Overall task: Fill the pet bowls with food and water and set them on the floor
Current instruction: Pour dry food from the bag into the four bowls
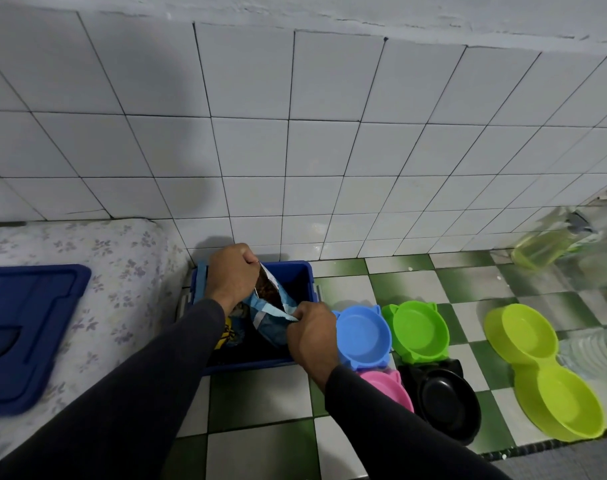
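Observation:
A blue and silver pet food bag stands in a dark blue plastic bin on the floor, its mouth pulled apart so brown kibble shows inside. My left hand grips the far lip of the bag and my right hand grips the near lip. Just right of the bin lie an empty blue bowl, a green bowl, a pink bowl partly hidden by my right sleeve, and a black bowl. A yellow-green double bowl lies farther right.
The bin's blue lid rests on a floral mattress at left. A white tiled wall stands behind. Clear plastic bottles, one with yellowish liquid, are blurred at far right on the green-and-white checkered floor.

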